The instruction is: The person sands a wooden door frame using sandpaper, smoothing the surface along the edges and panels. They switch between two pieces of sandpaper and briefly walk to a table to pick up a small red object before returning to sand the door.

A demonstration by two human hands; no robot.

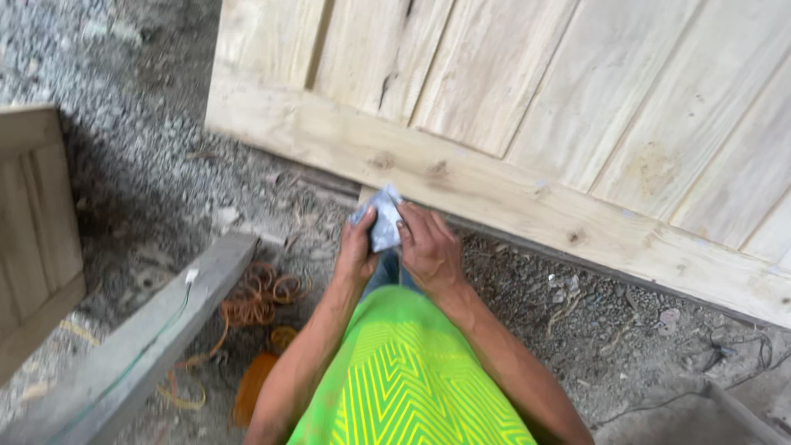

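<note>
I see a small crumpled piece of grey-white sheet, paper or sandpaper by the look of it (382, 217), held up in front of my body between both hands, just below the bottom rail of a large pale wooden door panel (527, 124). My left hand (356, 247) is closed on the sheet's left edge, with the thumb pressed on top and the fingers behind it. My right hand (428, 247) grips the right edge, its fingertips curled onto the paper. The two hands sit just beside each other, nearly touching, with the sheet bridging them. I cannot tell which face of the sheet is up, nor whether it is folded once or more. Below the hands my bright green and yellow patterned shirt (408, 379) fills the bottom middle of the view, with a strip of blue trousers showing just under the sheet. The door panel lies tilted across the upper right, its boards running up from a broad knotted rail. The gravel floor (165, 148) spreads grey and rough on the left. A grey timber plank (148, 338) runs diagonally at lower left, and a tangle of orange cord (259, 297) lies on the floor just beside it. Another wooden panel (33, 231) stands at the far left edge. I see no containers anywhere in this view.
</note>
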